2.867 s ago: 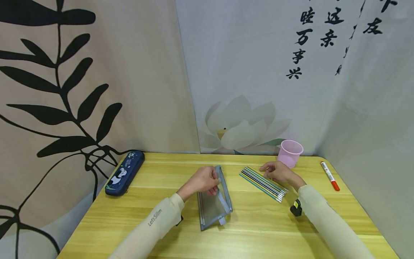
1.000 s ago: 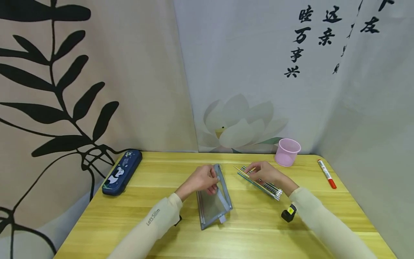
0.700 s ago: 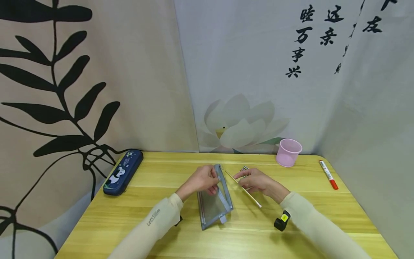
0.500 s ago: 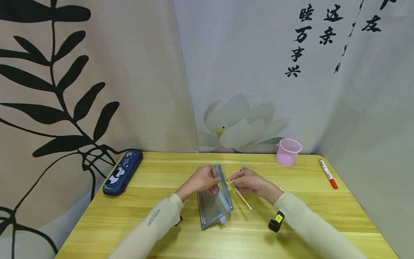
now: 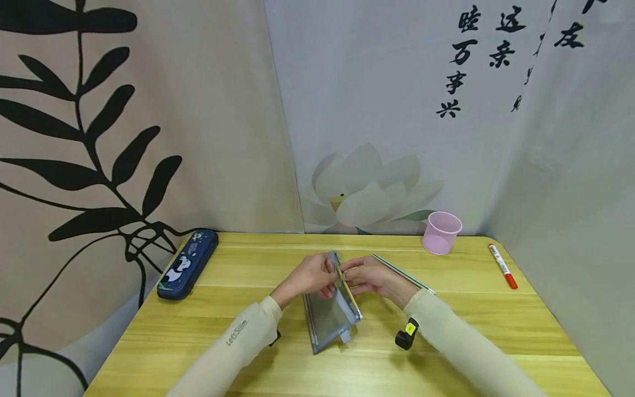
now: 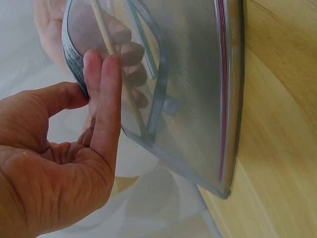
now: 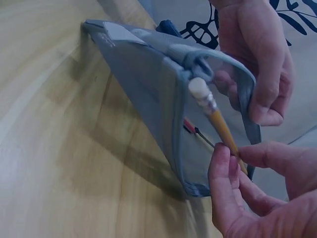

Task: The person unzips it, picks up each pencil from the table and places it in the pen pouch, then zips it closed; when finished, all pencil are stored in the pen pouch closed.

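My left hand [image 5: 310,274] pinches the upper edge of a grey see-through mesh zip pouch [image 5: 324,322], which stands tilted on the table with its mouth held apart. Between thumb and fingertips, my right hand [image 5: 374,275] holds a yellow pencil [image 7: 220,126] with a white eraser end. That pencil lies along the pouch's mouth; in the left wrist view it shows through the mesh [image 6: 185,99]. Behind the right wrist lie several striped pencils [image 5: 404,274], partly hidden by the hand. A thin red strip [image 6: 223,89] runs along the pouch's lower side.
A navy pencil case [image 5: 188,266] with a panda print lies at the table's left edge. A pink cup [image 5: 441,234] stands at the back right, and a white marker with a red cap [image 5: 503,267] lies farther right. Fabric curtains border the table [image 5: 238,342].
My right hand has picked the yellow pencil from the bundle and carried it left to the pouch's mouth. My left hand keeps its hold on the pouch, nearly still.
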A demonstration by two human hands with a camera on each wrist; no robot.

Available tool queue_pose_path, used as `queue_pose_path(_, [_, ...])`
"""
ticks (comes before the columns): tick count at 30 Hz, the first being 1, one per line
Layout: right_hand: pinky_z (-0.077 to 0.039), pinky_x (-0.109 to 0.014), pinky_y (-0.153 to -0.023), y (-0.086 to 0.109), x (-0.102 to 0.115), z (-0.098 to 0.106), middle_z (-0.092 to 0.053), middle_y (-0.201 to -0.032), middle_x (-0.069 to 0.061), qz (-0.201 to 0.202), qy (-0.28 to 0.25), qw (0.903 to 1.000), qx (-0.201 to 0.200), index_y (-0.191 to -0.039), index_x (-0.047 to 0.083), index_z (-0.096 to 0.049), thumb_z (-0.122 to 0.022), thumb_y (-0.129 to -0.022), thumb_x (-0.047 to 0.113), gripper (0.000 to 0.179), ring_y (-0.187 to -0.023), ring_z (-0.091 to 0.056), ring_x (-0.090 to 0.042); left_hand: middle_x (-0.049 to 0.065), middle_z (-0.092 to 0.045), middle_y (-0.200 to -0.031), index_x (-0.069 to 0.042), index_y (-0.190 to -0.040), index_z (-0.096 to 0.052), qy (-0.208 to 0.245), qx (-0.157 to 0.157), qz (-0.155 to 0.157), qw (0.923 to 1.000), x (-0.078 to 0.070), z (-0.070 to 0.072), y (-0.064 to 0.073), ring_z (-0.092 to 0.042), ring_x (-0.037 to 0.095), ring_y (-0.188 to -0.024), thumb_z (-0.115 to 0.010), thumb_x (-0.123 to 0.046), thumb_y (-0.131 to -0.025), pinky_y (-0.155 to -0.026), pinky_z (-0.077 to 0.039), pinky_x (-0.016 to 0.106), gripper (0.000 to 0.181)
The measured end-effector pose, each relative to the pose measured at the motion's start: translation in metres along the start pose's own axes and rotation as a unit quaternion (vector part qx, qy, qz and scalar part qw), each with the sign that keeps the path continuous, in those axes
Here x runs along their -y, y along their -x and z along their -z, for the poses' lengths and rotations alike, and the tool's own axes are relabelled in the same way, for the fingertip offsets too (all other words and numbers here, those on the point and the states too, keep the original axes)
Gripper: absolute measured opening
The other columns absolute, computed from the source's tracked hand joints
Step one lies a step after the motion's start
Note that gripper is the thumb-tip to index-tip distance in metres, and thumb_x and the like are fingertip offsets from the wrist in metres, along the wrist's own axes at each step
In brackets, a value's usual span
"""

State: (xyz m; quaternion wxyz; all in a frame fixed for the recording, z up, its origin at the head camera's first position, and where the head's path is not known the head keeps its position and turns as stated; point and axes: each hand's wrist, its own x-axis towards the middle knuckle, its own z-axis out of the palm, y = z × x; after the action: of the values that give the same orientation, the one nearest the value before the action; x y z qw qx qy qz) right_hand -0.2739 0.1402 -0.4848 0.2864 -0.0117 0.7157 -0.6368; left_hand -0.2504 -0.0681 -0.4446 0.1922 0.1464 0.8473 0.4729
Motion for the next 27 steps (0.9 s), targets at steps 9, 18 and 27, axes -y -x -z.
queue_pose_path(9, [-0.068, -0.031, -0.071, -0.003, 0.000, -0.010, -0.074, -0.083, -0.003, -0.006, -0.003, 0.9999, -0.014, -0.128, 0.000, -0.065, -0.072, -0.094, 0.009, 0.036, -0.077, -0.073, -0.014, 0.014, -0.073, -0.074, -0.002, -0.096, -0.058, -0.006, 0.006, 0.011, 0.9999, 0.000, -0.001, -0.001, -0.075, 0.022, -0.059, -0.068, -0.014, -0.102, -0.061, -0.068, 0.040, 0.016])
queue_pose_path(18, [-0.070, -0.037, -0.078, -0.001, -0.002, -0.015, -0.077, -0.092, -0.005, 0.015, 0.015, 0.9997, -0.009, -0.133, -0.004, -0.062, -0.066, -0.096, 0.006, 0.038, -0.084, -0.076, -0.018, 0.014, -0.073, -0.076, -0.002, -0.098, -0.057, -0.006, 0.013, -0.003, 0.9999, 0.000, 0.000, 0.000, -0.075, 0.022, -0.060, -0.064, -0.009, -0.101, -0.061, -0.068, 0.039, 0.010])
queue_pose_path(27, [-0.070, -0.039, -0.079, 0.012, -0.002, 0.002, -0.071, -0.109, -0.013, 0.025, 0.048, 0.9980, -0.033, -0.134, -0.002, -0.064, -0.071, -0.097, 0.013, 0.040, -0.095, -0.071, -0.023, 0.013, -0.073, -0.074, -0.002, -0.097, -0.057, -0.003, 0.004, 0.001, 1.0000, -0.001, 0.000, 0.001, -0.074, 0.021, -0.059, -0.063, -0.007, -0.101, -0.059, -0.068, 0.038, 0.009])
